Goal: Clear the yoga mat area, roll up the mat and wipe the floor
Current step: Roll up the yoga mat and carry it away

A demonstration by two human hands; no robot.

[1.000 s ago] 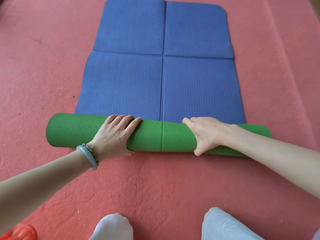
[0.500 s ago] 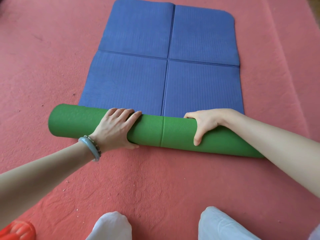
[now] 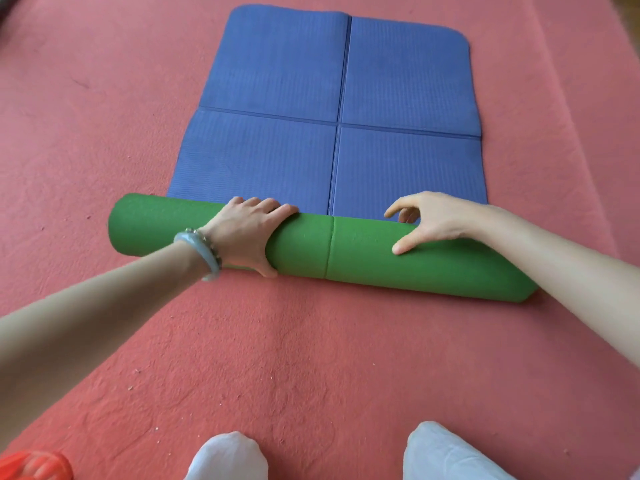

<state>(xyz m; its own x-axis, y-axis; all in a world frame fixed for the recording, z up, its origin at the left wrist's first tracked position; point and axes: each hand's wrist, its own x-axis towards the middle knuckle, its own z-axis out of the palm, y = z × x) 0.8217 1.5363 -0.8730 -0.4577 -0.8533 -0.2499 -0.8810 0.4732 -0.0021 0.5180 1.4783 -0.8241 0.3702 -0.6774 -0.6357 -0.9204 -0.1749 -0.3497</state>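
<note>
The yoga mat is half rolled: its green underside forms a thick roll (image 3: 363, 251) lying across the red floor, and the unrolled blue part (image 3: 270, 161) with crossing fold lines stretches away from me. My left hand (image 3: 246, 233), with a bracelet on the wrist, grips the roll left of its middle, fingers over the top and thumb on the near side. My right hand (image 3: 433, 216) hovers over the roll's right half with fingers spread loosely; only the thumb tip touches the green surface.
Red carpet-like floor (image 3: 311, 358) surrounds the mat on all sides, with small crumbs near me. My two knees in light trousers (image 3: 227, 457) (image 3: 446, 452) are at the bottom edge. An orange-red object (image 3: 31, 465) shows at the bottom left corner.
The roll has moved farther away over the blue part and grown thicker. My right hand has loosened its grip and lifted off the roll; my left hand still holds it.
</note>
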